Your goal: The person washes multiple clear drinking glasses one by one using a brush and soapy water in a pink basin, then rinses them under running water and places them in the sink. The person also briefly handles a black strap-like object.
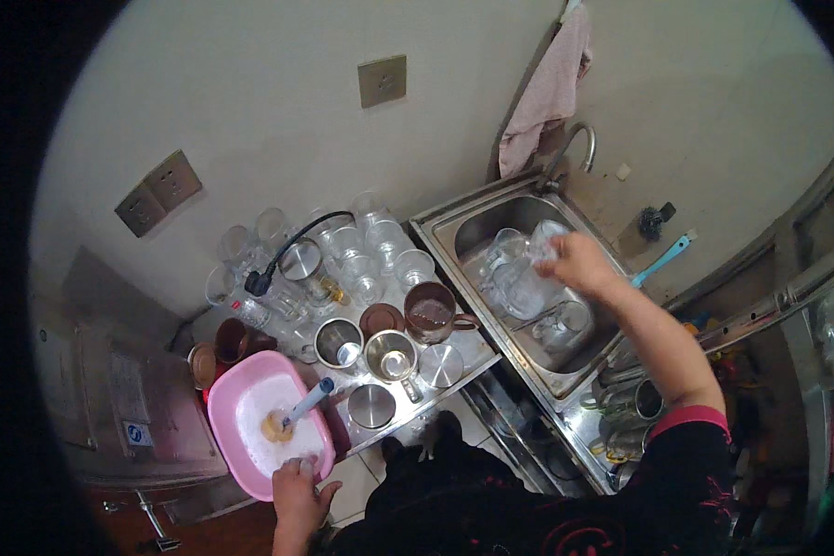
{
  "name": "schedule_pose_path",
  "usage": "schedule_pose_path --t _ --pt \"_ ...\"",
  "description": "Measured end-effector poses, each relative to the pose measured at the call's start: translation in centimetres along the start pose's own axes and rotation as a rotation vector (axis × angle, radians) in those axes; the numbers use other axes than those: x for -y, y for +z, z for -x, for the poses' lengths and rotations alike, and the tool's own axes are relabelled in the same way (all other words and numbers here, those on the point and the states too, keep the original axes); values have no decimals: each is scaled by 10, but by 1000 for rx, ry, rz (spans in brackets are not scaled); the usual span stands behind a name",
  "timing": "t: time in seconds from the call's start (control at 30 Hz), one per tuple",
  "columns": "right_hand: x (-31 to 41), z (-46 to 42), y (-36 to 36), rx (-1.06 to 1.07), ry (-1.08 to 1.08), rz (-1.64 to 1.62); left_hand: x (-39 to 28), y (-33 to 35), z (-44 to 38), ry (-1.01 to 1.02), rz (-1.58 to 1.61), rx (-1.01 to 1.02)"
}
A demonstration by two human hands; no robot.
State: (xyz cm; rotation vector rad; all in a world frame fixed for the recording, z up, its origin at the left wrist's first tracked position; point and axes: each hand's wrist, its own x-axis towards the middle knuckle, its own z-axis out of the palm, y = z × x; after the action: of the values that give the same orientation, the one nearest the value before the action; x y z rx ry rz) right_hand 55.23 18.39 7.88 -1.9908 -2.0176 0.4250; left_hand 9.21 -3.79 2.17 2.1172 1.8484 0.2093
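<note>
My right hand [578, 264] reaches over the steel sink [445, 226], its fingers closed on a clear glass [546, 236], partly blurred. Beneath it, several more clear glasses [521, 288] are heaped in the sink. My left hand [297, 492] is at the near rim of a pink plastic basin [226, 445]. Its fingertips are blurred, so whether they hold something is unclear. White suds [257, 399] fill the basin, where a sponge brush [278, 425] with a blue-grey handle leans.
Several clear glasses [386, 240], metal cups [339, 343] and a brown mug [429, 313] crowd the steel counter between basin and sink. A black cord plug [257, 283] lies among them. Behind the sink are a curved faucet [587, 142] and a hanging pink towel [549, 97].
</note>
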Motion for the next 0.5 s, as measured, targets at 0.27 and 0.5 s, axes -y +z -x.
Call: schedule_pose_path --t 0.27,0.5 --pt "-92 1 109 37 99 139 17 32 -8 46 -66 -34" --pt "-125 -3 163 8 42 151 15 35 -7 -19 -5 -102"
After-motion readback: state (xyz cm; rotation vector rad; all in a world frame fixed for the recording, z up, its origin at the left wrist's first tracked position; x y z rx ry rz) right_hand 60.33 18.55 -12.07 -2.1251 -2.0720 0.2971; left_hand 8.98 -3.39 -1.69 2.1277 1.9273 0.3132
